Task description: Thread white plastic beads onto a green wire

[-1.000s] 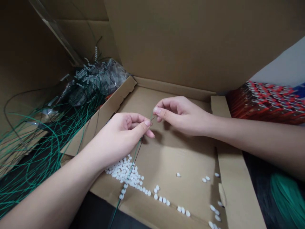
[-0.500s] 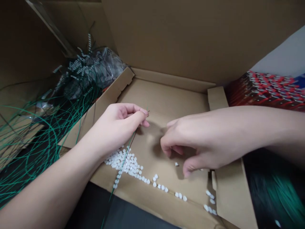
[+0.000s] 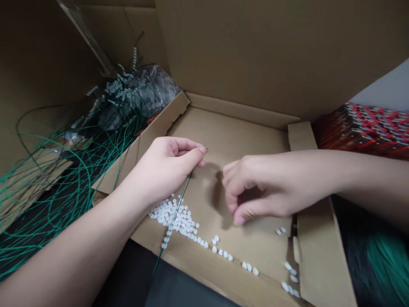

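So, our left hand (image 3: 162, 170) pinches a green wire (image 3: 184, 187) that runs down over the white beads (image 3: 171, 217) in a cardboard tray (image 3: 230, 132). Our right hand (image 3: 252, 189) hovers curled just beside; we cannot tell if it holds anything. Red packs (image 3: 361, 132) are too blurred to read.
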`<state>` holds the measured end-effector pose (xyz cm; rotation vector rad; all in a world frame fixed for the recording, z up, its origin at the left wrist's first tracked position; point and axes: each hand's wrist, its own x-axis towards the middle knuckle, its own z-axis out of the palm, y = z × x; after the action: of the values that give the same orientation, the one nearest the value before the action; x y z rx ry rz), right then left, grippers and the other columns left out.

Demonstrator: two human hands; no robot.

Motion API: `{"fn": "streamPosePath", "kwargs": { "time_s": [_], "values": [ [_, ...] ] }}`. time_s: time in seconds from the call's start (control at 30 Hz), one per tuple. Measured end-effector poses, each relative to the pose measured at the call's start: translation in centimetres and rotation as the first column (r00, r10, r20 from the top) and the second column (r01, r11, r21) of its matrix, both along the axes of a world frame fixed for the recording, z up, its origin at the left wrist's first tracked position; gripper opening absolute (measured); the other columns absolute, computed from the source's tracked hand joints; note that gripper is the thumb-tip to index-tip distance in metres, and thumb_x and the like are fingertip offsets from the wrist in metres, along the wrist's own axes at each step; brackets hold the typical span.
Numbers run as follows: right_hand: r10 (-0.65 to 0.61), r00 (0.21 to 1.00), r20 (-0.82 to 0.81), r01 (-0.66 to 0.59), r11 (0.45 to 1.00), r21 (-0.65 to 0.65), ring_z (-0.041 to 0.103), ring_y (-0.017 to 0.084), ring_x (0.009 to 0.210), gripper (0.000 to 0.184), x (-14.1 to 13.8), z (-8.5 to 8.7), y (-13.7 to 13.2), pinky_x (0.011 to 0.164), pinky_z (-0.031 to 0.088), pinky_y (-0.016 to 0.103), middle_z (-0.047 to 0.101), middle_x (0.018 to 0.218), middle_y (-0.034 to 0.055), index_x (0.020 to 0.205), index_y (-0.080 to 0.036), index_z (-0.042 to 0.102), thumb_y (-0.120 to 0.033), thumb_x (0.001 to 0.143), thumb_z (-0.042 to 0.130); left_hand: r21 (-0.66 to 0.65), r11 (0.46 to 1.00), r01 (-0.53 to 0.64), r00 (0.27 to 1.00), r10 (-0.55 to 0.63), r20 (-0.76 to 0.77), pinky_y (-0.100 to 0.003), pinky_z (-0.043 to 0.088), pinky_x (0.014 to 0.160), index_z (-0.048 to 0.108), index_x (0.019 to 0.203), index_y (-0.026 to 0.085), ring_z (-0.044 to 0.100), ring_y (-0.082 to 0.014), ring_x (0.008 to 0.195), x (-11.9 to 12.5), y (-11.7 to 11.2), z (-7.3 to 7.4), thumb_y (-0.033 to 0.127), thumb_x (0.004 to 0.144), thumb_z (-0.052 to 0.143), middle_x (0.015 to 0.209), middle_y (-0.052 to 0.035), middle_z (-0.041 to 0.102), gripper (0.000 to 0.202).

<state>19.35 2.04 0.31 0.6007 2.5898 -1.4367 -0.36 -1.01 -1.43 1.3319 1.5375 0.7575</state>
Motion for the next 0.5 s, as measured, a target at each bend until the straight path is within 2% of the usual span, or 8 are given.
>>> {"fn": "streamPosePath", "kwargs": {
  "time_s": [0.07, 0.1, 0.13, 0.2, 0.27, 0.3, 0.37, 0.5],
  "values": [
    [-0.179, 0.984, 0.004, 0.179, 0.981, -0.07, 0.049, 0.008, 0.058, 0.024, -0.1, -0.5, 0.5, 0.053, 0.035, 0.022, 0.064, 0.069, 0.0013, 0.081, -0.015, 0.072, -0.037, 0.083, 0.065, -0.005, 1.0, -0.002, 0.999, 0.002, 0.044, -0.02, 0.035, 0.053, 0.069, 0.081, 0.017, 0.053, -0.0102, 0.06, 0.0, -0.1, 0.1, 0.035, 0.08, 0.068, 0.071, -0.0015, 0.066, 0.018],
    [-0.324, 0.946, -0.009, 0.321, 0.94, -0.115, 0.044, 0.007, 0.053, 0.027, -0.2, -0.8, 0.9, 0.049, 0.031, 0.022, 0.06, 0.064, -0.0002, 0.08, -0.015, 0.071, -0.041, 0.082, 0.065, -0.003, 1.0, 0.005, 0.998, -0.005, 0.062, -0.02, 0.036, 0.054, 0.069, 0.082, 0.017, 0.053, -0.01, 0.061, 0.1, -0.1, 0.2, 0.034, 0.08, 0.067, 0.071, -0.001, 0.066, 0.017],
    [-0.474, 0.88, -0.034, 0.462, 0.87, -0.171, 0.039, 0.006, 0.05, 0.029, -0.3, -1.2, 1.2, 0.047, 0.027, 0.022, 0.056, 0.059, -0.0015, 0.077, -0.016, 0.07, -0.044, 0.08, 0.066, 0.002, 1.0, 0.014, 0.998, -0.015, 0.068, -0.02, 0.036, 0.054, 0.069, 0.081, 0.018, 0.053, -0.0098, 0.062, 0.1, -0.2, 0.3, 0.034, 0.081, 0.066, 0.071, -0.0007, 0.066, 0.017],
    [-0.684, 0.725, -0.077, 0.633, 0.707, -0.315, 0.035, 0.005, 0.049, 0.031, -0.6, -2.0, 1.7, 0.046, 0.022, 0.022, 0.05, 0.055, -0.003, 0.073, -0.016, 0.067, -0.046, 0.078, 0.069, 0.014, 0.999, 0.05, 0.997, -0.051, 0.052, -0.019, 0.035, 0.053, 0.068, 0.078, 0.018, 0.052, -0.0094, 0.062, 0.2, -0.2, 0.4, 0.035, 0.083, 0.065, 0.069, -0.0003, 0.065, 0.018],
    [-0.788, 0.61, -0.09, 0.677, 0.576, -0.459, 0.038, 0.005, 0.051, 0.031, -0.8, -2.7, 1.9, 0.047, 0.022, 0.023, 0.05, 0.056, -0.0029, 0.071, -0.015, 0.064, -0.044, 0.074, 0.073, 0.028, 0.995, 0.094, 0.995, -0.095, 0.037, -0.018, 0.033, 0.052, 0.068, 0.076, 0.018, 0.05, -0.0089, 0.06, 0.4, -0.3, 0.6, 0.035, 0.083, 0.065, 0.068, 0.0004, 0.064, 0.018],
    [-0.811, 0.578, -0.088, 0.674, 0.535, -0.51, 0.039, 0.005, 0.051, 0.031, -0.9, -2.9, 1.9, 0.047, 0.022, 0.023, 0.052, 0.057, -0.0025, 0.069, -0.014, 0.063, -0.043, 0.073, 0.074, 0.032, 0.993, 0.112, 0.993, -0.113, 0.036, -0.019, 0.033, 0.051, 0.068, 0.076, 0.018, 0.049, -0.0088, 0.059, 0.4, -0.4, 0.6, 0.034, 0.083, 0.065, 0.068, 0.0008, 0.064, 0.017],
    [-0.823, 0.563, -0.077, 0.65, 0.499, -0.573, 0.041, 0.005, 0.053, 0.031, -1.0, -3.1, 1.9, 0.048, 0.024, 0.023, 0.054, 0.059, -0.0015, 0.067, -0.013, 0.062, -0.04, 0.072, 0.076, 0.031, 0.989, 0.142, 0.988, -0.143, 0.051, -0.019, 0.032, 0.05, 0.068, 0.076, 0.019, 0.048, -0.009, 0.058, 0.5, -0.4, 0.7, 0.032, 0.083, 0.064, 0.069, 0.0013, 0.065, 0.016],
    [-0.819, 0.57, -0.065, 0.603, 0.471, -0.644, 0.042, 0.006, 0.056, 0.027, -1.0, -2.9, 1.6, 0.052, 0.026, 0.023, 0.057, 0.061, -0.0006, 0.068, -0.012, 0.065, -0.037, 0.072, 0.076, 0.021, 0.985, 0.171, 0.983, -0.172, 0.064, -0.02, 0.035, 0.052, 0.068, 0.075, 0.019, 0.049, -0.01, 0.06, 0.7, -0.4, 0.7, 0.031, 0.083, 0.063, 0.069, 0.0011, 0.064, 0.015]
  ]
}}
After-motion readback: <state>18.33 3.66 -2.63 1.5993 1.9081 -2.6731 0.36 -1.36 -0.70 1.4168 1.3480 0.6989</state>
